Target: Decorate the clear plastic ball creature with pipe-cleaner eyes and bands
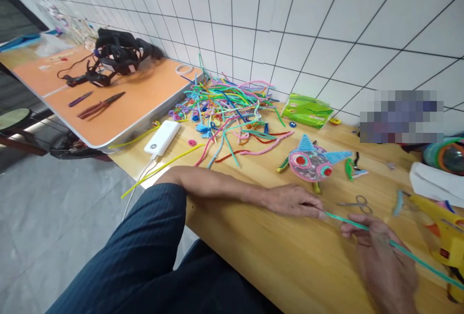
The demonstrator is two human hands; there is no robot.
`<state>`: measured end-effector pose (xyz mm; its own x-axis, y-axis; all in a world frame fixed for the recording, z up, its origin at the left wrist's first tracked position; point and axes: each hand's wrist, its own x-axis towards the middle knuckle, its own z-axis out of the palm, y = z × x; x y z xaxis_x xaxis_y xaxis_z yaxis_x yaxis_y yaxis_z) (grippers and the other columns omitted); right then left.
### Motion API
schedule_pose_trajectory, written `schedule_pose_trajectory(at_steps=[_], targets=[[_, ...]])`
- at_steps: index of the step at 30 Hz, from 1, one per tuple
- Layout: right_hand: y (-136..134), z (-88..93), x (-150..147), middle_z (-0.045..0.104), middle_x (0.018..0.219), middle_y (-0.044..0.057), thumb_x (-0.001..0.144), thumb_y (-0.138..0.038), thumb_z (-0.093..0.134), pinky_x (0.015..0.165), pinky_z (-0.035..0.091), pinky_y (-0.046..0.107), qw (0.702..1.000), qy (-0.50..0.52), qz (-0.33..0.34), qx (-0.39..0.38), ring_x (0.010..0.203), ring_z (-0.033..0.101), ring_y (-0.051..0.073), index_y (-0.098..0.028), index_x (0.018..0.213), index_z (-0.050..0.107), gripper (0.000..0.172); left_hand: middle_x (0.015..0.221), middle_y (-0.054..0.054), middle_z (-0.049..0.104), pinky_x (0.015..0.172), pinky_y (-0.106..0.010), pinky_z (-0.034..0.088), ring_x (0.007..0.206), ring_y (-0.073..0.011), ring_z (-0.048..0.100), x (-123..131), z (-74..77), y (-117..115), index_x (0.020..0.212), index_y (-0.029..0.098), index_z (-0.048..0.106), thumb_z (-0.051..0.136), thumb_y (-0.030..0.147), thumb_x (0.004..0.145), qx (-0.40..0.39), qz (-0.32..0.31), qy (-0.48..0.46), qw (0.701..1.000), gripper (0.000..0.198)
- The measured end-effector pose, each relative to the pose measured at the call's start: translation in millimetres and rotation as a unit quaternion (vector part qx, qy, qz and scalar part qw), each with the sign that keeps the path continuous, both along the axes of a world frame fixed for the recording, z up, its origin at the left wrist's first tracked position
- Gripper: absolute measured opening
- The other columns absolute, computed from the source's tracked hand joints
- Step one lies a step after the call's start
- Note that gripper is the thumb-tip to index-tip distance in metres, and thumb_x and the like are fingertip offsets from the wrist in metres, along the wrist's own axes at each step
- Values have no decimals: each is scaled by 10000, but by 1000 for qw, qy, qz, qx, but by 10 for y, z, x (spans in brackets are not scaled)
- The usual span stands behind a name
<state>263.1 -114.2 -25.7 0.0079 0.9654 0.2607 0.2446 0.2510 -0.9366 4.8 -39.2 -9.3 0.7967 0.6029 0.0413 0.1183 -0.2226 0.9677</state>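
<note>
A green pipe cleaner (416,258) stretches between my hands above the wooden table. My left hand (295,201) pinches its left end between closed fingers. Further along the stem, my right hand (384,251) grips it, and the rest runs out past that hand toward the right edge. Just beyond my hands stands a craft animal figure (312,163) with a clear, pink-rimmed body, red eyes and blue pointed ears. Small scissors (357,204) lie between the figure and my right hand. At the far right is a yellow hot glue gun (440,227).
A heap of colourful pipe cleaners (228,99) lies against the tiled wall, near a green packet (307,110). A white power bank (162,137) with a cable sits at left. Pliers (101,105) and a black headset (119,50) rest on the orange folding table (145,101).
</note>
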Motion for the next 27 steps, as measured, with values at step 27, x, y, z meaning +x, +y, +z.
schedule_pose_trajectory(at_steps=[27], targets=[[-270, 115, -118, 544, 467, -5, 887, -959, 507, 485, 349, 311, 943, -1, 173, -284, 421, 420, 143, -199, 841, 792, 813, 827, -49, 788, 722, -218, 501, 740, -144, 728, -231, -118, -166, 965, 130, 774, 512, 359, 1150, 180, 71, -5, 981, 393]])
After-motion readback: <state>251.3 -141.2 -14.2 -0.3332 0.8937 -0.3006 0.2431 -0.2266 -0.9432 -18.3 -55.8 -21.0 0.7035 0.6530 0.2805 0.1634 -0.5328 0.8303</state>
